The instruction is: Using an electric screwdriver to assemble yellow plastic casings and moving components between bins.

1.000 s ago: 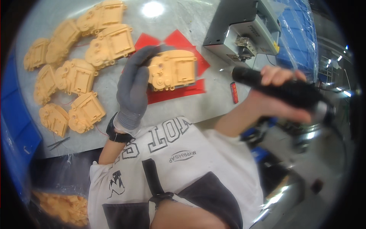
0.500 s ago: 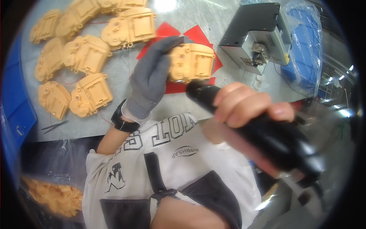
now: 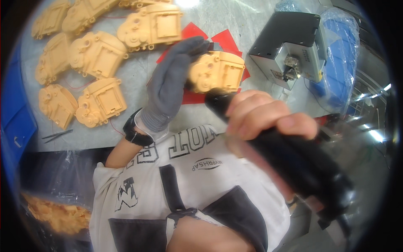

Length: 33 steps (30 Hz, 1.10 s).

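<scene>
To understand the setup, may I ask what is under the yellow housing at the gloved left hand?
Red material shows past the yellow housing, above and below. Whatever is directly beneath is covered, so its support cannot be seen.

Central housing (image 3: pixel 216 72), other housings (image 3: pixel 97 54) to its left, tweezers (image 3: pixel 57 136) before them, machine (image 3: pixel 286 35) right

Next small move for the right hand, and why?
Probably align the nose of the black handheld tool with the yellow casing before any pressing. The right hand grips the tool, and its nose overlaps the casing's near edge in view, but I can't tell whether they touch. The gloved left hand is at the casing's left side, so it could steady it.
</scene>
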Tool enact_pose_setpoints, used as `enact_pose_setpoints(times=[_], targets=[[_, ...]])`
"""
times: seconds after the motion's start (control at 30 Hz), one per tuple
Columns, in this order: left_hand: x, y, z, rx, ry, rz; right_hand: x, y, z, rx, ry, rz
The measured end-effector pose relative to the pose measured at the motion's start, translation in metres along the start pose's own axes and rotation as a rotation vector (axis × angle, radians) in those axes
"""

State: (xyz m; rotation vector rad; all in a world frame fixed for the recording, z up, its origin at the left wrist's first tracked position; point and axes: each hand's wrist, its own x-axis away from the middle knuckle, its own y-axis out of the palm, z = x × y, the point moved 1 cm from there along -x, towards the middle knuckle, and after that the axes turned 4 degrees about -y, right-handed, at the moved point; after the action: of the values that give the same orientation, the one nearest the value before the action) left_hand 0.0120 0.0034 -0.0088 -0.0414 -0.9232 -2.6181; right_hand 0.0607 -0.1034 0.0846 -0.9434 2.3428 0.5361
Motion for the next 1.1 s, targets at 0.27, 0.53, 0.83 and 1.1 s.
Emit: enact_pose_setpoints(times=[0.27, 0.53, 0.83, 1.1], targets=[[0.005, 0.004, 0.005, -0.454, 0.019, -0.109, 0.013, -0.031, -0.029, 0.019, -0.048, 0.087], [0.003, 0.007, -0.002, -0.606, 0.133, -0.127, -0.007, -0.146, -0.065, 0.523, -0.357, 0.63], [0.005, 0.01, -0.009, -0.569, 0.189, -0.067, 0.002, -0.111, -0.048, 0.281, -0.207, 0.555], [0.007, 0.011, -0.013, -0.581, 0.116, -0.067, -0.035, -0.041, -0.013, 0.12, -0.211, 0.059]])
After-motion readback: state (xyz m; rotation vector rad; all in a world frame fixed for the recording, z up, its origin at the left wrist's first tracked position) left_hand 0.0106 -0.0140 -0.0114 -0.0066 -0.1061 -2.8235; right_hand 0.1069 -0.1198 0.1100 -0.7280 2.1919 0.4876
